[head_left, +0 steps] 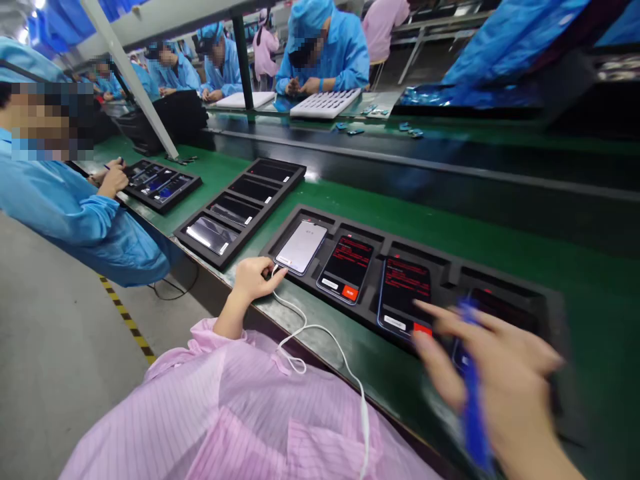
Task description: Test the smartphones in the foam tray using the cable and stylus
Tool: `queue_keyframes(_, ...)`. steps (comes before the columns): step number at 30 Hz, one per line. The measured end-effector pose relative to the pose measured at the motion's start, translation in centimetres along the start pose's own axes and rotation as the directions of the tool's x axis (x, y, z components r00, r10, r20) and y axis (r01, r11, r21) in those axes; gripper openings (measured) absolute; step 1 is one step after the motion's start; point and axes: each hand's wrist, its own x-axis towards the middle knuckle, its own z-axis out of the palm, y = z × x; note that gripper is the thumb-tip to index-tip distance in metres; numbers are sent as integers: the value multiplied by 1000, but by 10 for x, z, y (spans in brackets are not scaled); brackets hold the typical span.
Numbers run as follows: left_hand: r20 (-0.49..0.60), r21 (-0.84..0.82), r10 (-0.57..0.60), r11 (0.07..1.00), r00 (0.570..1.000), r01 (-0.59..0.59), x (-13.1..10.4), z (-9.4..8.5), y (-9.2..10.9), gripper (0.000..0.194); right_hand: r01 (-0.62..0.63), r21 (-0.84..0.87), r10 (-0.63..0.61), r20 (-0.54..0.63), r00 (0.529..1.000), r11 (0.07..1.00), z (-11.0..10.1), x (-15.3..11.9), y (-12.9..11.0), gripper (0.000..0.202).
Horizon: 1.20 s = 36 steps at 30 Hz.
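Note:
My left hand (257, 277) pinches the plug end of a white cable (320, 327) at the lower edge of a phone (301, 247) with a lit pale screen. To its right lie a phone (345, 269) and another phone (404, 293), both with red text on black and a red block at the bottom corner. Over the third phone's lower corner, my right hand (505, 367) stretches its forefinger and thumb. A blurred blue pen-like thing (475, 400) is held between its fingers. Partly behind this hand is a dark phone (505, 310). All four lie in a black foam tray (455, 273).
Another black tray (250, 230) with several dark phones lies to the left. Farther left, a co-worker in blue (75, 220) handles phones in a tray (163, 183). Across the dark conveyor (360, 150), a person (325, 47) sits by a white tray (327, 103). A slanted post (133, 80) rises from the bench.

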Motion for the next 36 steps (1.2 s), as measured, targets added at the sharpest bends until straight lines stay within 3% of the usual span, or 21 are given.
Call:
queue_keyframes(1, 16, -11, -23, 1000, 1000, 23, 0, 1, 0, 44, 110, 87, -117, 84, 990, 990, 14, 15, -16, 17)
queue_keyframes(5, 43, -53, -49, 997, 998, 51, 4, 1, 0, 40, 196, 307, -314, 403, 860, 931, 71, 85, -77, 48)
queue_keyframes(8, 55, -79, -35, 996, 998, 40, 5, 0, -2, 36, 172, 309, -324, 552, 769, 935, 103, 119, -98, 70)
queue_keyframes(10, 63, -97, -22, 995, 998, 28, 4, 0, -4, 34, 157, 291, -304, 580, 756, 944, 114, 122, -100, 69)
queue_keyframes(14, 86, -125, -16, 992, 996, 27, 4, 2, -6, 35, 152, 237, -255, 504, 825, 960, 115, 101, -91, 55)
queue_keyframes(19, 108, -157, -27, 987, 994, 43, 6, 4, -6, 36, 110, 121, -145, 340, 929, 987, 105, 79, -77, 21)
queue_keyframes(25, 153, -190, 29, 982, 988, 1, 7, 0, -8, 35, 72, 134, -103, 240, 965, 988, 112, 76, -79, 8)
queue_keyframes(30, 148, -178, 62, 983, 987, -35, 6, 1, -10, 38, 81, 170, -115, 203, 972, 982, 116, 74, -82, 11)
queue_keyframes(33, 166, -216, -3, 976, 986, 39, 7, 0, -10, 38, 36, 132, -61, 195, 979, 991, 116, 73, -86, 8)
queue_keyframes(36, 317, -394, -159, 875, 935, 282, 6, -6, -5, 49, 18, 82, -33, 191, 981, 996, 118, 77, -94, 10)
